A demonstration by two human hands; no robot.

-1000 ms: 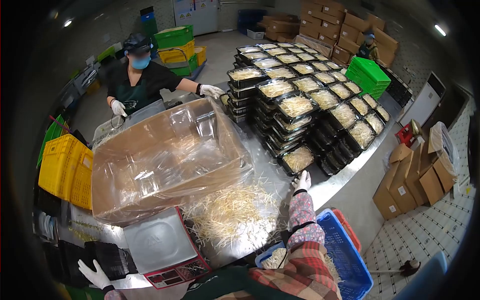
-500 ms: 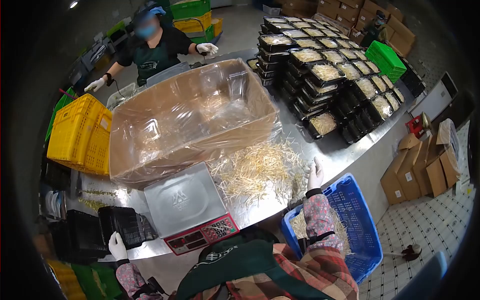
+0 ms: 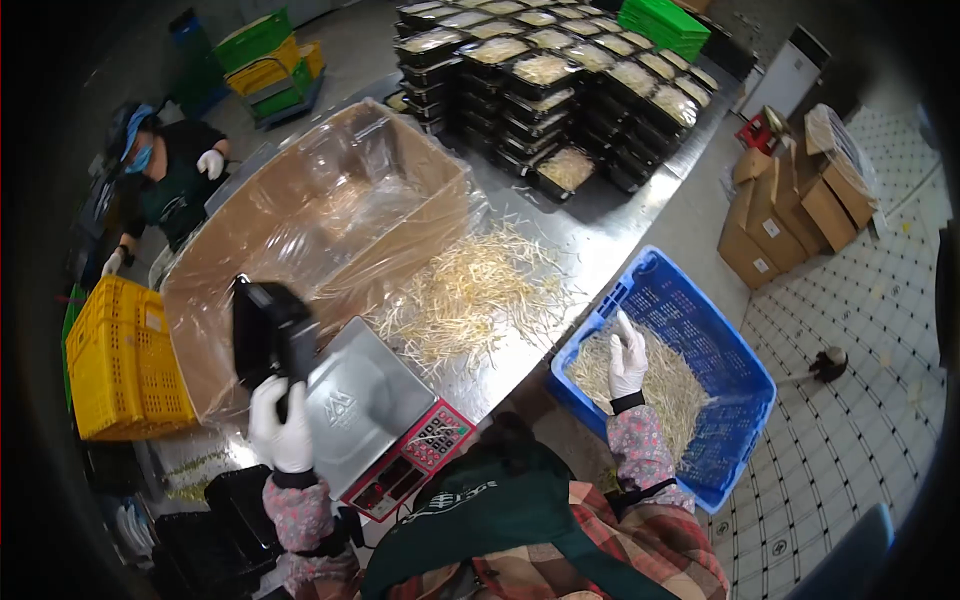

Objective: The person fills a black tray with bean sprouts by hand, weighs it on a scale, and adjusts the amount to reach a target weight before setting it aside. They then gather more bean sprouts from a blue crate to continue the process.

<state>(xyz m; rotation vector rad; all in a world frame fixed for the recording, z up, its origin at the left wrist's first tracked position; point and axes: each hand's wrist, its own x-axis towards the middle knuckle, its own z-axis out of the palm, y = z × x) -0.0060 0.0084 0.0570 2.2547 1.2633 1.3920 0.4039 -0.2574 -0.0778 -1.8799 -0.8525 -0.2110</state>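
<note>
In a white glove, my left hand [image 3: 283, 425] grips a black plastic tray [image 3: 270, 328], tilted up by the left edge of the scale's steel plate [image 3: 358, 400]. My gloved right hand [image 3: 628, 362], fingers stretched out and holding nothing, is over the blue crate [image 3: 735, 400], just above or touching the bean sprouts [image 3: 665, 395] inside. A loose heap of bean sprouts [image 3: 475, 295] lies on the metal table between the scale and the crate. More black trays [image 3: 225, 520] sit at the lower left.
A large plastic-lined cardboard box [image 3: 420, 190] stands behind the scale. Stacks of filled sprout trays [image 3: 548, 75] cover the table's far end. A yellow crate [image 3: 125, 360] is at the left, with a co-worker [image 3: 175, 180] behind it. Folded cartons [image 3: 790, 205] stand on the floor at right.
My left hand has lifted a black tray from the lower left to beside the scale. My right hand has moved down over the blue crate. The camera view has shifted; the co-worker has turned.
</note>
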